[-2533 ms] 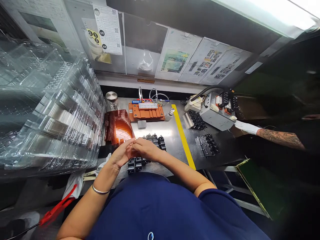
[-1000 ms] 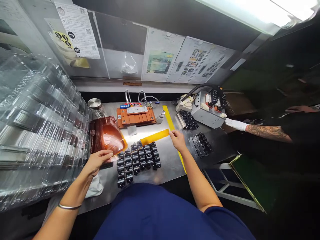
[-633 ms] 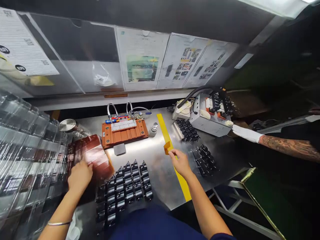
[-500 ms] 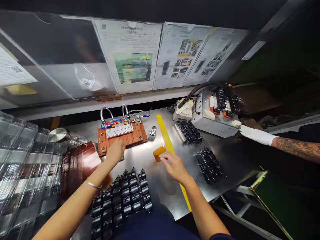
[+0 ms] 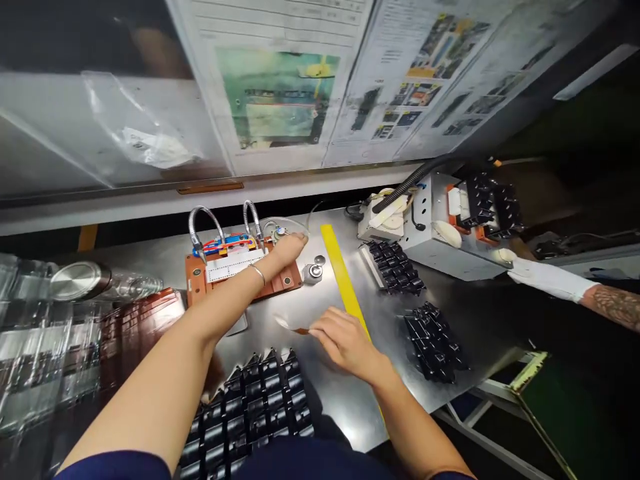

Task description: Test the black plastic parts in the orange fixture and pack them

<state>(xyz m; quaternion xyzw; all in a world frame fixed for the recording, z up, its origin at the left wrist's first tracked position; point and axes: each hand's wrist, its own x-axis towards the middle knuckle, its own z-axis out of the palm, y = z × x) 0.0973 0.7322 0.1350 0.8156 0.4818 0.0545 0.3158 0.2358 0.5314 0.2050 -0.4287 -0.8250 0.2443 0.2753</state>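
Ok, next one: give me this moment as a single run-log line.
left hand: over orange fixture | right hand: holding amber film piece | nearby: black plastic blocks | co-worker: white-gloved hand at grey metal box

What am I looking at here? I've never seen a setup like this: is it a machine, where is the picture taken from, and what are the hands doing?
There is no machine here. A person works with bare hands, filmed by one camera on their head, looking forward and down. On the stainless steel bench lie rows of ribbed black plastic blocks, a flat orange board with electronics on it, and a yellow stripe. The left hand reaches across the orange board, holding nothing visible. The right hand lies at a thin amber film strip; whether it grips it is unclear. At far right, a co-worker's white-gloved hand is beside a grey metal box. Clear plastic trays are stacked at left.
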